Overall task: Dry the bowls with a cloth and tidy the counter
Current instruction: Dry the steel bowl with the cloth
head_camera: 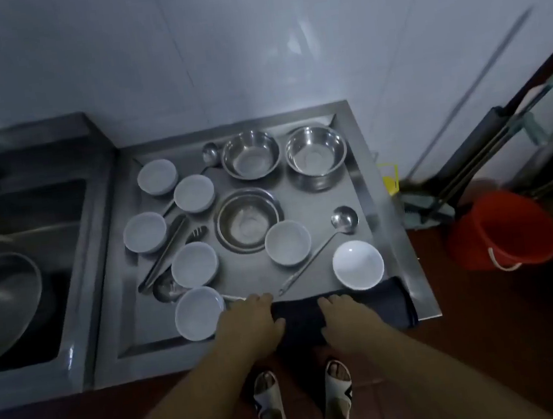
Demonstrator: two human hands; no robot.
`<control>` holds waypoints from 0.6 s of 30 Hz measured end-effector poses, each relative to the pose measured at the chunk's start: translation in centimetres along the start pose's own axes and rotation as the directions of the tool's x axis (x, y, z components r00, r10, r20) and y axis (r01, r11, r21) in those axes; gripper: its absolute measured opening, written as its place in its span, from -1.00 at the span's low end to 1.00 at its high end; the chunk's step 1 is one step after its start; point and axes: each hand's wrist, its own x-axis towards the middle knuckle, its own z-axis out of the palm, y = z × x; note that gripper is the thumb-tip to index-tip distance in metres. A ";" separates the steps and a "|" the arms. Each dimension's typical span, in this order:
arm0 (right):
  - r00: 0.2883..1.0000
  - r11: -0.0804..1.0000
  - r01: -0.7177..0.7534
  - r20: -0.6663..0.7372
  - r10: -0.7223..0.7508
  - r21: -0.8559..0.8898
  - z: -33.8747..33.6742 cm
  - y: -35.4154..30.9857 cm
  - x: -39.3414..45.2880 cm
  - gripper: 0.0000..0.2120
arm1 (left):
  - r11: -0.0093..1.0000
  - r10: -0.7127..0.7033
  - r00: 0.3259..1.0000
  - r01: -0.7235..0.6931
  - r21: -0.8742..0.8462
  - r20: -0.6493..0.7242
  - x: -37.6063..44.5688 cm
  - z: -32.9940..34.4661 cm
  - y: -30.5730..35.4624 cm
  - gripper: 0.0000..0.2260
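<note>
I am resting both hands, left hand (251, 319) and right hand (344, 315), fingers flat, on the dark cloth (375, 305) at the counter (387, 196) edge; next I should probably be gripping it and taking the nearest white bowl (358, 264).

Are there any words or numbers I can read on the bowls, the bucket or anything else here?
No, there are none to read.
White bowls: plain, no writing.
Steel bowls: only shine, no marks to see.
Dark cloth under both hands: plain.
Red bucket: no label in sight.
Yellow thing by the counter: too small and blurred to tell if it bears print.
</note>
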 end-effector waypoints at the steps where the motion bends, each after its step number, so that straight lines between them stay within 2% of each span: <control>1: 1.000 1.000 -0.009 0.006 0.009 -0.021 0.4 0.5 0.3 -0.44 | 1.000 -0.004 1.000 0.004 -0.011 0.027 0.0 0.5 0.1 -0.50; 6: 1.000 0.992 -0.004 -0.015 0.002 -0.128 2.4 2.7 1.4 -0.34 | 1.000 -0.014 0.995 0.014 0.000 0.097 -0.1 3.3 0.6 -0.51; 11: 0.999 0.982 -0.025 -0.030 0.020 -0.188 3.6 3.9 2.3 -0.38 | 0.997 -0.013 0.996 0.020 -0.070 0.093 -0.6 4.8 0.7 -0.62; 15: 0.989 0.977 -0.055 -0.144 0.025 -0.204 4.5 4.4 2.8 -0.49 | 0.994 -0.028 0.995 0.038 -0.104 0.097 -1.0 5.6 0.4 -0.70; 18: 0.981 0.958 -0.068 -0.193 0.013 -0.278 4.6 4.7 2.9 -0.59 | 0.990 -0.045 0.992 0.060 -0.126 0.121 -1.4 5.8 0.0 -0.68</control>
